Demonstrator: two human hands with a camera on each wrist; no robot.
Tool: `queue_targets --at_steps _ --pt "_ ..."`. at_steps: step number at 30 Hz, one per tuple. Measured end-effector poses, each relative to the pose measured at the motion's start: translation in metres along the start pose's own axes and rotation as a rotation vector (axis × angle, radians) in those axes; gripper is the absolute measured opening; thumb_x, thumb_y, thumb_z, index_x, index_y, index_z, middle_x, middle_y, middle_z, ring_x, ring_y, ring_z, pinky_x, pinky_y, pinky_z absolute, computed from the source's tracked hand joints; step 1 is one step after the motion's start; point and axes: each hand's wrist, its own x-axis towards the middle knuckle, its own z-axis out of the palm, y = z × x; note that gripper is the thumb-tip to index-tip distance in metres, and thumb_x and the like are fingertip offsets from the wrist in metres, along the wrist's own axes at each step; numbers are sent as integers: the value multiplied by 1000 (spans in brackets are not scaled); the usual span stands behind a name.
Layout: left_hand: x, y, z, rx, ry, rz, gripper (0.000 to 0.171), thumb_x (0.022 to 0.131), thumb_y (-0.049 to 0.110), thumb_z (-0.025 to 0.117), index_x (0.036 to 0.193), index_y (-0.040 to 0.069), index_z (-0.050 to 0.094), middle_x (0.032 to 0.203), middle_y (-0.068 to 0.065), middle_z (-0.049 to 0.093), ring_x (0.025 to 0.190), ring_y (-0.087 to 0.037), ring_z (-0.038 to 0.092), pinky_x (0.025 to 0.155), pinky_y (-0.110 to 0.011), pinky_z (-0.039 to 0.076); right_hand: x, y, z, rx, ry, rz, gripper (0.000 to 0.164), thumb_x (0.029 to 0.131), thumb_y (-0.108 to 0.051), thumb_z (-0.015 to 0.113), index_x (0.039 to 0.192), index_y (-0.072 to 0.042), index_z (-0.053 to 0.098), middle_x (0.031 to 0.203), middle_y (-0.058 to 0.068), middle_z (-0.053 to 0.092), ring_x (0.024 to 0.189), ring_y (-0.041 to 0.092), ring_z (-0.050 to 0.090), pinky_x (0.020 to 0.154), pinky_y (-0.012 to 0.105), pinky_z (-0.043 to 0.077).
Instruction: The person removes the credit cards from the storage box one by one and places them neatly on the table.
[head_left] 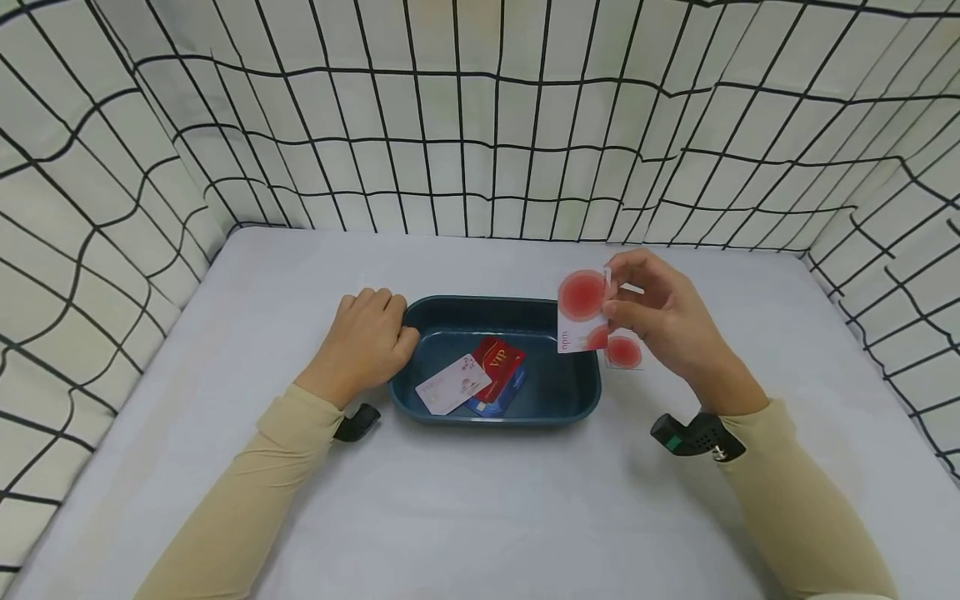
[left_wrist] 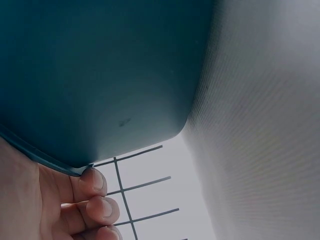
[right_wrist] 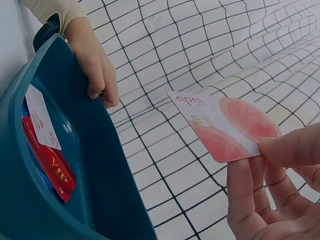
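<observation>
My left hand grips the left end of a dark teal tray, its fingers curled over the rim. In the left wrist view the fingertips show just past the rim. My right hand pinches a white and red bank card between thumb and fingers, raised over the tray's right end. The right wrist view shows this card's chip and "april" print. Inside the tray lie a white card, a red VIP card and a blue card, overlapping.
A card with a red circle lies on the white table right of the tray, partly hidden by the held card and hand. Black wire mesh over white stands at the back and both sides.
</observation>
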Motion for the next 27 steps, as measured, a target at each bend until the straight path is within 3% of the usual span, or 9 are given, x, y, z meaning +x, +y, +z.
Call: queue_targets --at_steps 9,27 --pt "0 0 0 2 8 3 20 91 18 46 78 5 52 73 -8 48 72 -29 45 70 -41 32 -7 6 -14 46 26 -36 35 95 12 55 122 -10 59 102 3 58 81 17 63 73 24 59" --pt "3 2 3 11 3 -1 20 91 19 44 81 3 53 75 -9 48 71 -29 44 69 -40 30 -17 11 -35 17 114 -28 33 96 9 57 123 -10 58 107 4 57 89 17 63 75 23 60"
